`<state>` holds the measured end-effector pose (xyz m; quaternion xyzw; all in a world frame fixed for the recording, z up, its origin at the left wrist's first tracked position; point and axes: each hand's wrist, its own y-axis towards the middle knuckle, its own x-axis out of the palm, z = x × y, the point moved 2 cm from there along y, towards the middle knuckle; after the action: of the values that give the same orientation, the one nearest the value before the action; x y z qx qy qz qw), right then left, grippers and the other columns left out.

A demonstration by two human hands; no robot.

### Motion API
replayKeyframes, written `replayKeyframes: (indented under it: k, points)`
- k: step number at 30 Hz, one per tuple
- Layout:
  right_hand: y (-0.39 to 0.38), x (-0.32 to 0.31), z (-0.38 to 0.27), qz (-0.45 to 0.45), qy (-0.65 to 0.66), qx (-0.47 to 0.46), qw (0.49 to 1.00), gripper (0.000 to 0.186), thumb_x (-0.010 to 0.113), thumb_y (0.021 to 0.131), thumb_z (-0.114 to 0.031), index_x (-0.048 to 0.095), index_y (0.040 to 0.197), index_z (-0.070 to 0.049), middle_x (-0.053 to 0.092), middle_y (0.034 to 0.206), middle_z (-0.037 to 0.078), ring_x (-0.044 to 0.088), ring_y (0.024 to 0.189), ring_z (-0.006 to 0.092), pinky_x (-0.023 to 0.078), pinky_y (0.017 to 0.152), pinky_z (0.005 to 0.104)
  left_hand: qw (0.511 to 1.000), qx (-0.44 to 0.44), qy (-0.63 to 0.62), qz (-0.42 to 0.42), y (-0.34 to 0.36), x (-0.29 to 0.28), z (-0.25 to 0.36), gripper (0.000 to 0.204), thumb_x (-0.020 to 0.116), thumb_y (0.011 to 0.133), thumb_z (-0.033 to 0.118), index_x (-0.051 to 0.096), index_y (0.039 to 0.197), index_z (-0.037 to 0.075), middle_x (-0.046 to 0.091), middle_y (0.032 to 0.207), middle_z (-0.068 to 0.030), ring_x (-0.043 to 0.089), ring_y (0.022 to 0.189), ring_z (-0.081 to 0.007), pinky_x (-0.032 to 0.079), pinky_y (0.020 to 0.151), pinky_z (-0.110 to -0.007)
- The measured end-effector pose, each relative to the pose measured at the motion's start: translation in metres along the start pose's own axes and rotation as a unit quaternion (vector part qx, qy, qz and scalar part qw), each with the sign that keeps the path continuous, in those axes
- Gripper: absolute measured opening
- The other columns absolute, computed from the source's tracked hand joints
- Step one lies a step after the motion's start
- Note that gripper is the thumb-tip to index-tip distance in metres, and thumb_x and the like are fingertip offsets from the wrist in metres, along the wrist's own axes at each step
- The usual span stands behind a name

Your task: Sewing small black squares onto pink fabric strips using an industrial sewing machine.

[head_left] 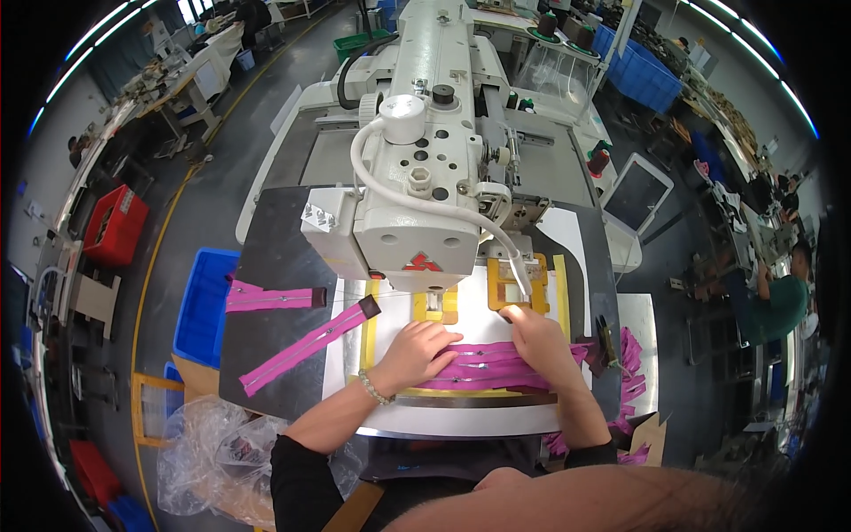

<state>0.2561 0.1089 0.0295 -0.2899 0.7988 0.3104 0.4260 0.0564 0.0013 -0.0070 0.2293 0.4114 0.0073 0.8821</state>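
Several magenta zippers (483,365) lie side by side across the white plate (390,330) under the sewing machine's head. My left hand (409,353), a beaded bracelet at its wrist, is closed at their left ends, thumb and fingertips on the tape. Over their right part reaches my right hand (536,344). Its fingers are bent together by the yellow clamp frame (517,284), with a small dark piece at the fingertips that I cannot make out. A smaller yellow frame (435,306) sits just beyond my left fingers. Two more zippers with dark end tabs, one upper (275,299) and one slanted (310,346), lie to the left.
The white sewing machine (417,213) stands directly ahead, a hose looping down its front. Left of the dark table (266,239) is a blue bin (206,306), with clear plastic wrap (222,457) below. More magenta zippers (631,363) hang at the right. A screen (636,193) stands farther right.
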Motion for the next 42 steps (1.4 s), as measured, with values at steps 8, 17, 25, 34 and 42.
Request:
replayKeyframes:
  k: [8,17,25,34,42]
  points:
    - [-0.017,0.042,-0.034,-0.029,0.114,-0.12,0.986,0.015,0.06,0.082,0.0,0.058,0.096,-0.002,0.066,0.085,0.015,0.065,0.073,0.0312,0.052,0.061,0.0355,0.998,0.023,0.008,0.06,-0.004,-0.002,0.015,0.025,0.071,0.076,0.009,0.068,0.101,0.008,0.066,0.074,-0.0048,0.064,0.062,-0.0213,0.05,0.058,-0.03]
    - [-0.005,0.037,-0.031,-0.002,0.315,-0.074,0.946,0.02,0.059,0.084,0.001,0.062,0.104,-0.001,0.068,0.102,0.015,0.068,0.088,0.0266,0.055,0.075,0.0308,0.986,-0.016,-0.127,0.109,-0.001,-0.015,0.008,0.018,0.07,0.075,0.004,0.069,0.093,0.007,0.068,0.078,-0.0059,0.067,0.069,-0.0204,0.053,0.063,-0.03]
    - [-0.004,0.044,-0.007,-0.178,0.561,0.188,0.786,0.018,0.058,0.094,-0.01,0.063,0.106,0.002,0.068,0.087,0.009,0.063,0.071,0.0089,0.05,0.062,0.0216,0.987,0.123,-0.042,0.097,-0.006,-0.009,0.013,0.019,0.071,0.073,0.007,0.07,0.092,0.01,0.068,0.08,-0.0026,0.066,0.07,-0.0175,0.053,0.062,-0.029]
    - [-0.005,0.048,-0.015,-0.097,0.545,0.153,0.819,0.011,0.065,0.09,-0.01,0.063,0.088,0.001,0.068,0.073,0.007,0.063,0.062,0.01,0.046,0.054,0.0224,0.985,-0.032,-0.167,0.039,-0.005,-0.003,0.007,0.017,0.075,0.076,0.017,0.07,0.09,0.009,0.065,0.085,-0.0039,0.064,0.073,-0.018,0.052,0.066,-0.029]
    - [-0.004,0.044,-0.025,0.051,0.231,0.002,0.972,0.009,0.065,0.088,-0.008,0.066,0.09,0.0,0.069,0.073,0.009,0.066,0.066,0.0117,0.051,0.059,0.026,0.963,-0.127,-0.229,0.067,-0.001,0.0,0.013,0.013,0.078,0.075,0.011,0.069,0.081,0.004,0.066,0.09,-0.0082,0.063,0.068,-0.014,0.051,0.061,-0.025]
